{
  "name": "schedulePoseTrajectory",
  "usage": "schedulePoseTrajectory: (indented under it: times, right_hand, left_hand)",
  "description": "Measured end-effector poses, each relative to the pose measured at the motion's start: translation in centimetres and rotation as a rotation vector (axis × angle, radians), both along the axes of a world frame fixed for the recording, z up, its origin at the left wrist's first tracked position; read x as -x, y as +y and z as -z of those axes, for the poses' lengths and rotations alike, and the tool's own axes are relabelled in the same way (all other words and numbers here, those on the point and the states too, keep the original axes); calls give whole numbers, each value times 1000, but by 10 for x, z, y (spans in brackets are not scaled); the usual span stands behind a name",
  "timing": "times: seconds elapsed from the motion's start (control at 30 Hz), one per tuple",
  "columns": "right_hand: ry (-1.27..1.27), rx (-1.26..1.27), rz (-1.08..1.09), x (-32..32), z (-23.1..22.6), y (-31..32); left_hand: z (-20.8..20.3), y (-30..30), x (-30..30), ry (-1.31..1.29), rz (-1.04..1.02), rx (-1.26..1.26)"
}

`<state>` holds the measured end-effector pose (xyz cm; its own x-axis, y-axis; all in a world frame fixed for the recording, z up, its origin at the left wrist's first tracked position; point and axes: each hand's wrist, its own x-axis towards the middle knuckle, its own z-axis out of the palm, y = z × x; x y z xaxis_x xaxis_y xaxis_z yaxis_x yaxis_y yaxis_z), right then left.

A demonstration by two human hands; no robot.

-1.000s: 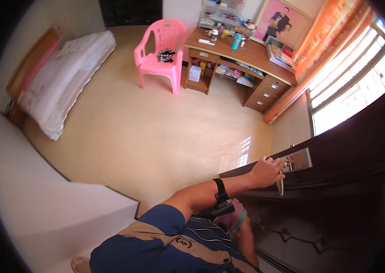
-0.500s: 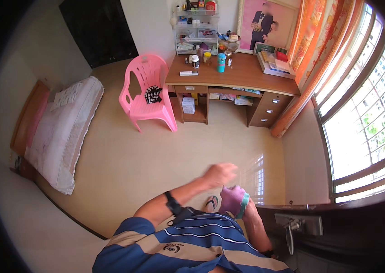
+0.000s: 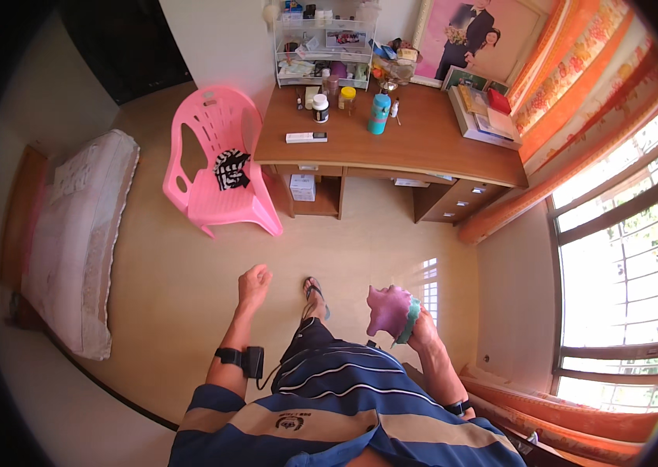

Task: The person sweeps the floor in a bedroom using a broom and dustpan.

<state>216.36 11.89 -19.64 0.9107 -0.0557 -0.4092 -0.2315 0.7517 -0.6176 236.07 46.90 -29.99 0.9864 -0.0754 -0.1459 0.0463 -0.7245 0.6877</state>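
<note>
Broadly, the pale floor [image 3: 360,249] fills the middle of the frame, with a barred window [image 3: 624,268] at the right and a bed [image 3: 80,249] along the left edge. Top centre stands the brown surface [image 3: 438,152], an orange curtain [image 3: 570,101] beside its right end and a pink chair [image 3: 224,206] just off its left corner. A loaded rack [image 3: 321,56] stands at the back of the surface.

Lower right of centre, a purple cloth with a green edge [image 3: 389,310] hangs clear of everything but the right hand [image 3: 424,328], whose grip is closed on the green edge. Lower left of centre, the left hand [image 3: 253,286] is a loose fist, nothing showing in it; the palm is hidden.

Held by one side only, the cloth could slip free if that grip slackens. A careless sweep of it over the surface might tip the blue bottle [image 3: 379,117], the white bottle [image 3: 319,110] or the yellow-lidded jar [image 3: 347,97], which look free-standing. The slim box [image 3: 305,138], near the front edge, could be knocked off. Smallest of all, the thin cable [image 3: 268,381] by the left forearm might snag on the chair if that arm passes close.
</note>
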Motion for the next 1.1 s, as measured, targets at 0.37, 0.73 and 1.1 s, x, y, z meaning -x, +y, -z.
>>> schedulePoseTrajectory:
  times: [0.37, 0.73, 1.1]
  right_hand:
    - [131, 78, 288, -145, 15, -36]
    - [108, -32, 387, -260, 34, -128]
    - [86, 633, 190, -418, 49, -260]
  left_hand:
    - [-13, -125, -286, -248, 252, -56]
    - [13, -207, -432, -230, 335, -515]
    - [16, -188, -449, 44, -16, -485]
